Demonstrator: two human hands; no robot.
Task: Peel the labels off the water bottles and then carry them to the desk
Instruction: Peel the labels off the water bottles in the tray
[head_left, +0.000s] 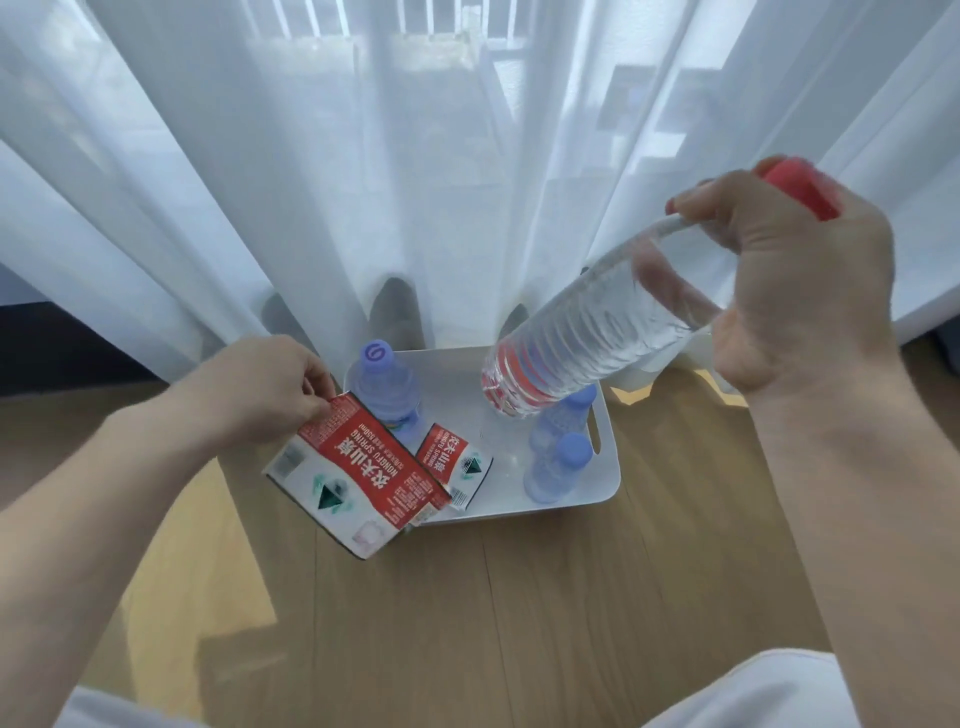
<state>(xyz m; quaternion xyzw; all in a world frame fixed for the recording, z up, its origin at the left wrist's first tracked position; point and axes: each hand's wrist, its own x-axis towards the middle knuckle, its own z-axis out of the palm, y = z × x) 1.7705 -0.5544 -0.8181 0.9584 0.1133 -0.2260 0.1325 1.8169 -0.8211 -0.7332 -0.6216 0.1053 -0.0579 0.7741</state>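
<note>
Ribbed clear bottle (592, 338) in right hand (795, 280); glossy label (353, 473) in left hand (260, 389).

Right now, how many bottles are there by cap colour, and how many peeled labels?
Red-cap bottle: 1, held in the right hand, bottle.
Purple-cap bottles: 3, standing in the white bin, at and.
Peeled labels: 2, one in the left hand, label; one in the bin.
Total: 6.

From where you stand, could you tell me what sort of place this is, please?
Probably a room in a home, by a window: sheer white curtains hang to a wood-plank floor, where a white plastic bin of water bottles sits.
</note>
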